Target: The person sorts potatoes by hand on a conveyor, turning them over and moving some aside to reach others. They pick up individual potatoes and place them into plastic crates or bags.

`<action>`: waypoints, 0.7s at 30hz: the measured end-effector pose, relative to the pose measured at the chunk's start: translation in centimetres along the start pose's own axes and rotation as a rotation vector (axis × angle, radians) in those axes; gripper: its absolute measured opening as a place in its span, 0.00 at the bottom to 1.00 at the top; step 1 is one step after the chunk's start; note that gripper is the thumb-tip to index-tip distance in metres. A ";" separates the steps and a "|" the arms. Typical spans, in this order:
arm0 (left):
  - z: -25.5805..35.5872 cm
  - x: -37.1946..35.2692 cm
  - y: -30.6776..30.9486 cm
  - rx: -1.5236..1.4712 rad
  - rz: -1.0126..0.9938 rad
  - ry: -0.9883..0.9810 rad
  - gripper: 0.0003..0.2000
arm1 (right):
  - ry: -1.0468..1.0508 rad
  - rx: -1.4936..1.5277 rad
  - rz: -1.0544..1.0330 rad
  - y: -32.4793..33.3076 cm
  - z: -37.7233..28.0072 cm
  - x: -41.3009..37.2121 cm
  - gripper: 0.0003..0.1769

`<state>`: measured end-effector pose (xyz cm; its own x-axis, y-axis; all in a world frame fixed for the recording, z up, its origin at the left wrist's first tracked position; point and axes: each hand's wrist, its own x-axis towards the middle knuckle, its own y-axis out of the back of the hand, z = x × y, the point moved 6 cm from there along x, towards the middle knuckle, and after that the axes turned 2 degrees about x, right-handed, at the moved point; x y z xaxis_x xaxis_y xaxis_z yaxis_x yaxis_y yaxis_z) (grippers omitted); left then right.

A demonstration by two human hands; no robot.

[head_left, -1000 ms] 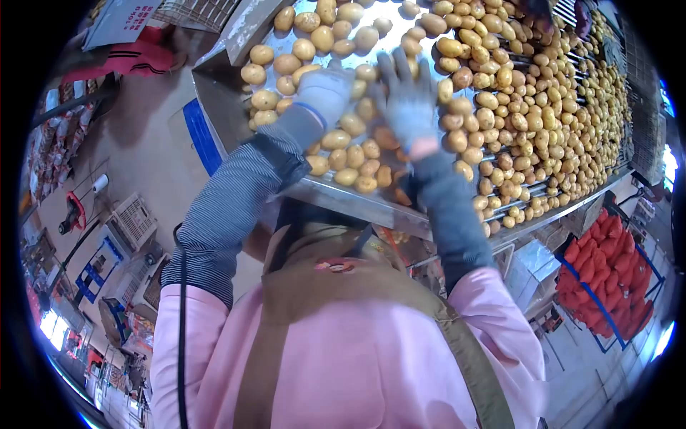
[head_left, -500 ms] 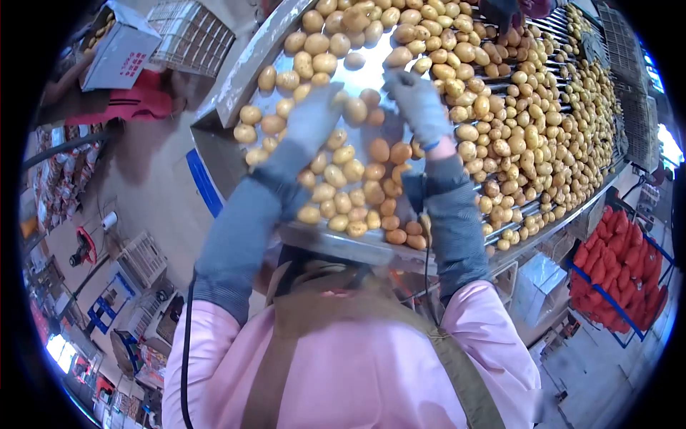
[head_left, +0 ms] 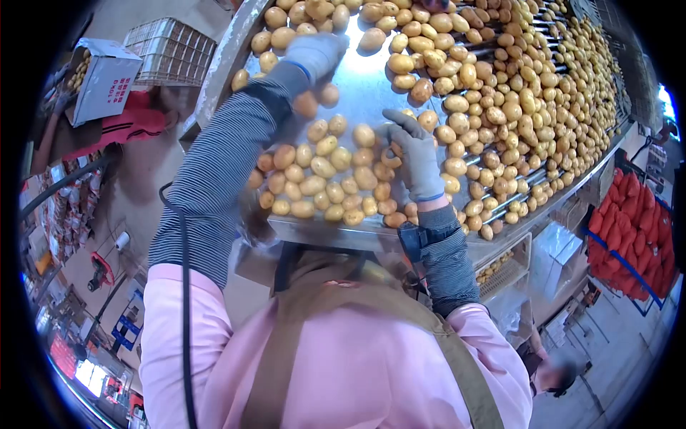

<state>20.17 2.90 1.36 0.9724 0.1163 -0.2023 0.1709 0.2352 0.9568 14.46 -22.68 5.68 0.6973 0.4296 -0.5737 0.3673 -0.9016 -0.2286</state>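
Observation:
Many yellow-brown potatoes lie on a metal tray and over the rollers to its right. My left hand, in a grey glove, is over the upper left of the tray, beside potatoes; motion blur hides its fingers and anything in them. In the middle, my gloved right hand has its fingers curled round a potato, with the index finger raised. Loose potatoes lie close below and beside it.
The tray's metal front edge is close to my body. At upper left, a person in pink is beside a white box and a crate. Red sacks stand at right. Another person is at lower right.
My left hand has moved up and left, away from my right hand. My right hand is lower, nearer my body. Potatoes near the front edge are grouped closer together, and the view has shifted.

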 end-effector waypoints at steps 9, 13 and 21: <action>19.8 -17.4 -5.8 -0.418 0.327 -0.059 0.18 | 0.739 -0.992 0.060 2.9 5.1 -8.6 0.25; 27.9 -24.0 -1.9 -0.675 -0.098 -0.460 0.21 | 0.647 -0.652 0.169 11.0 8.5 -16.7 0.24; 11.0 -16.4 -3.5 0.031 0.224 -0.202 0.18 | 0.160 -0.472 0.504 27.7 12.7 -34.5 0.19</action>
<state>5.37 -10.44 3.58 0.9978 -0.0335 0.0576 -0.0500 0.1951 0.9795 -7.27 -63.10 9.19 0.9213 0.0004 -0.3887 0.1778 -0.8897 0.4206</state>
